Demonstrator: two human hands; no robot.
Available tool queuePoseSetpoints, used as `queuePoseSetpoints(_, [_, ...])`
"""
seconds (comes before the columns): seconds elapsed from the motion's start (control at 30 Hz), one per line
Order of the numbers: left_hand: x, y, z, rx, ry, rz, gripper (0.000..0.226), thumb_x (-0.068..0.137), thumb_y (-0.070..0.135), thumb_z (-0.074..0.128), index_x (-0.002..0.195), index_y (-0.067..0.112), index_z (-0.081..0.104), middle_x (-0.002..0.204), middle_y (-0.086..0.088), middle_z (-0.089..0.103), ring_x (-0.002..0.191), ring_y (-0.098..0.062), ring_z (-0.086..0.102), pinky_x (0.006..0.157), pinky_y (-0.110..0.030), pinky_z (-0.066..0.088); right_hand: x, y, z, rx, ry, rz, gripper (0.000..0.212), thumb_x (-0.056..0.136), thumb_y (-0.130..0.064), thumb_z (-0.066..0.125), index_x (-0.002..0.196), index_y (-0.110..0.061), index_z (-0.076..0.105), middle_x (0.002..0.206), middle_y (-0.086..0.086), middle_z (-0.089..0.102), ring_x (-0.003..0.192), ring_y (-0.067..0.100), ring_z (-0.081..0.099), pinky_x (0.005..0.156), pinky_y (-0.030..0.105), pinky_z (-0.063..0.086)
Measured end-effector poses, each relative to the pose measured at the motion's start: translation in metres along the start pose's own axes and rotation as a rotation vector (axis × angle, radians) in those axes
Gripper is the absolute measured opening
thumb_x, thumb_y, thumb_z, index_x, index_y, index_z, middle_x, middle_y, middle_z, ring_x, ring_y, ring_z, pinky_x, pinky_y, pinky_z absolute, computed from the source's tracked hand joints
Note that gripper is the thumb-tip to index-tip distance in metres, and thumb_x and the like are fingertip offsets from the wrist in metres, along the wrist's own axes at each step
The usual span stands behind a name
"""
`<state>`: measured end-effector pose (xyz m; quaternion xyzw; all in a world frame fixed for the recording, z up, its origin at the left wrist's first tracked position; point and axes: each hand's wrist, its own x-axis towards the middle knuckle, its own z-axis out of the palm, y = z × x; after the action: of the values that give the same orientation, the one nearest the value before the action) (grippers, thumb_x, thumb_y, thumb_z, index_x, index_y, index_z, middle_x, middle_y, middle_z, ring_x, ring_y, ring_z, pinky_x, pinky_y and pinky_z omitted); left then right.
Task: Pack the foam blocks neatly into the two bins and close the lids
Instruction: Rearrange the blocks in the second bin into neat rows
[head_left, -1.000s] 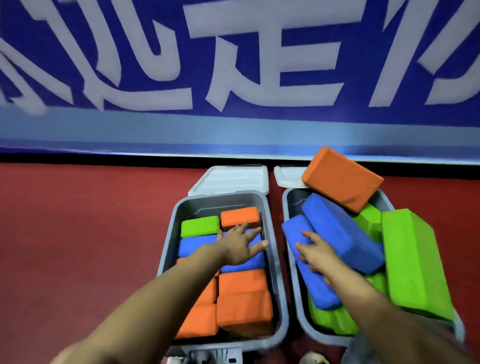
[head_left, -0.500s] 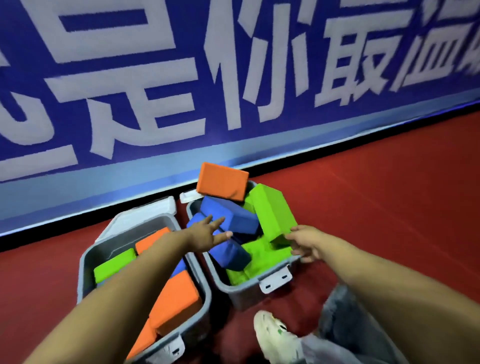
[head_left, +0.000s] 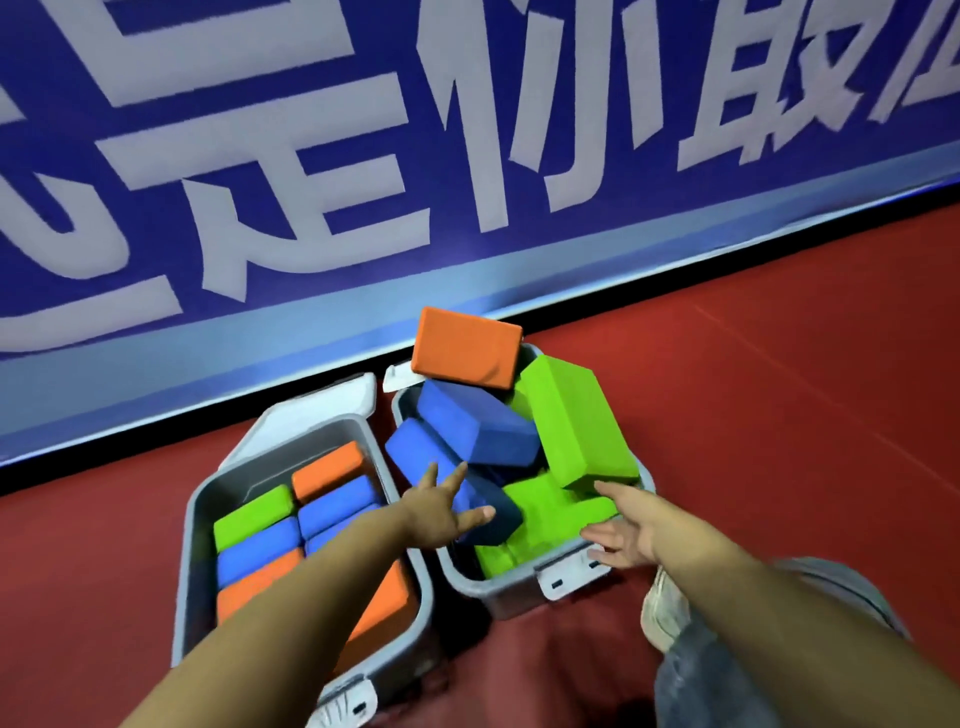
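We reached both hands, fingers spread and gripping nothing, toward the right bin (head_left: 470, 582). Our left hand (head_left: 441, 512) neared the lower blue block (head_left: 415, 452); our right hand (head_left: 626, 535) neared the tilted green block (head_left: 576, 421), probably to straighten the jumbled heap.

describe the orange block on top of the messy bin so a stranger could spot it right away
Find the right bin, heaped with loose blocks, beside the blue banner. The orange block sits highest on the pile at the far end, tilted, above two blue blocks. It is the only orange block in that bin.
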<state>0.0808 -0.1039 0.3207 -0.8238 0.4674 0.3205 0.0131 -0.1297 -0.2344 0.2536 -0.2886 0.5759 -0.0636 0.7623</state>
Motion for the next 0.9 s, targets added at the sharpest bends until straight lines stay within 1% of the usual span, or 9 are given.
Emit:
queuePoseSetpoints(0.07, [0.025, 0.005, 0.007, -0.124, 0.07, -0.107, 0.097, 0.084, 0.062, 0.056, 0.153, 0.028, -0.003, 0.159, -0.018, -0.012, 0.148, -0.033, 0.007, 0.116, -0.036, 0.018, 0.017, -0.01, -0.002, 0.073, -0.034, 0.036, 0.062, 0.093, -0.045, 0.052, 0.142, -0.015, 0.03, 0.141, 0.021, 0.043, 0.124, 0.026, 0.051, 0.047, 0.04, 0.055])
queuePoseSetpoints(0.13, [0.052, 0.01, 0.01, -0.276, 0.154, -0.258, 0.103, 0.082, 0.059, 0.062, 0.153, 0.026, -0.004, 0.158, -0.021, -0.01, 0.147, -0.033, 0.012, 0.115, -0.037, 0.021, 0.035, -0.024, -0.005, 0.181, -0.041, 0.069, 0.067, 0.09, -0.046, 0.057, 0.144, -0.018, 0.027, 0.143, 0.023, 0.039, 0.128, 0.03, 0.047, 0.069, 0.049, 0.054])
queuePoseSetpoints(0.2, [0.08, 0.017, 0.011, -0.426, 0.219, -0.418, 0.107, 0.079, 0.058, 0.066, 0.153, 0.025, -0.004, 0.158, -0.022, -0.006, 0.144, -0.038, 0.02, 0.114, -0.04, 0.027, 0.054, -0.034, -0.009, 0.279, -0.041, 0.098, 0.073, 0.088, -0.049, 0.059, 0.146, -0.02, 0.026, 0.144, 0.026, 0.036, 0.129, 0.034, 0.045, 0.091, 0.055, 0.043])
queuePoseSetpoints(0.27, [0.102, 0.023, 0.014, -0.508, 0.24, -0.533, 0.108, 0.079, 0.056, 0.068, 0.153, 0.027, -0.005, 0.156, -0.024, 0.0, 0.141, -0.04, 0.025, 0.112, -0.04, 0.027, 0.076, -0.037, -0.01, 0.342, -0.036, 0.105, 0.079, 0.084, -0.056, 0.059, 0.146, -0.021, 0.025, 0.143, 0.027, 0.036, 0.13, 0.036, 0.044, 0.098, 0.056, 0.04])
queuePoseSetpoints(0.47, [0.124, 0.028, 0.045, -0.518, 0.29, -0.563, 0.109, 0.079, 0.045, 0.073, 0.149, 0.041, -0.01, 0.155, -0.017, -0.021, 0.142, -0.037, 0.023, 0.114, -0.033, 0.021, 0.122, -0.032, 0.002, 0.517, -0.055, 0.119, 0.103, 0.074, -0.073, 0.054, 0.147, -0.007, 0.022, 0.142, 0.028, 0.037, 0.131, 0.038, 0.04, 0.105, 0.049, 0.037])
queuePoseSetpoints(0.6, [0.125, 0.021, 0.05, -0.53, 0.294, -0.529, 0.104, 0.081, 0.041, 0.071, 0.148, 0.047, -0.009, 0.155, -0.013, -0.023, 0.139, -0.04, 0.028, 0.111, -0.038, 0.028, 0.132, -0.029, -0.002, 0.579, -0.036, 0.085, 0.099, 0.076, -0.07, 0.056, 0.148, -0.011, 0.023, 0.141, 0.028, 0.037, 0.131, 0.039, 0.038, 0.108, 0.046, 0.035])
queuePoseSetpoints(0.73, [0.124, 0.009, 0.026, -0.636, 0.261, -0.493, 0.1, 0.079, 0.035, 0.073, 0.149, 0.049, 0.002, 0.156, -0.011, -0.009, 0.136, -0.037, 0.032, 0.109, -0.039, 0.031, 0.131, -0.03, 0.003, 0.563, -0.051, 0.077, 0.098, 0.078, -0.068, 0.055, 0.15, -0.014, 0.018, 0.148, 0.024, 0.031, 0.137, 0.038, 0.032, 0.113, 0.046, 0.029])
queuePoseSetpoints(0.83, [0.118, -0.005, -0.003, -0.767, 0.188, -0.447, 0.096, 0.075, 0.032, 0.075, 0.147, 0.051, 0.013, 0.153, -0.008, 0.023, 0.128, -0.032, 0.043, 0.107, -0.04, 0.039, 0.127, -0.038, 0.01, 0.683, -0.049, 0.07, 0.093, 0.08, -0.058, 0.061, 0.149, -0.011, 0.019, 0.151, 0.021, 0.024, 0.138, 0.034, 0.032, 0.111, 0.046, 0.032])
queuePoseSetpoints(0.9, [0.109, -0.011, -0.025, -0.869, 0.122, -0.434, 0.089, 0.076, 0.025, 0.074, 0.145, 0.05, 0.024, 0.142, -0.003, 0.045, 0.115, -0.029, 0.055, 0.099, -0.043, 0.047, 0.119, -0.05, 0.013, 0.708, -0.038, 0.018, 0.08, 0.082, -0.051, 0.064, 0.145, -0.015, 0.029, 0.152, 0.015, 0.024, 0.138, 0.03, 0.03, 0.106, 0.045, 0.038])
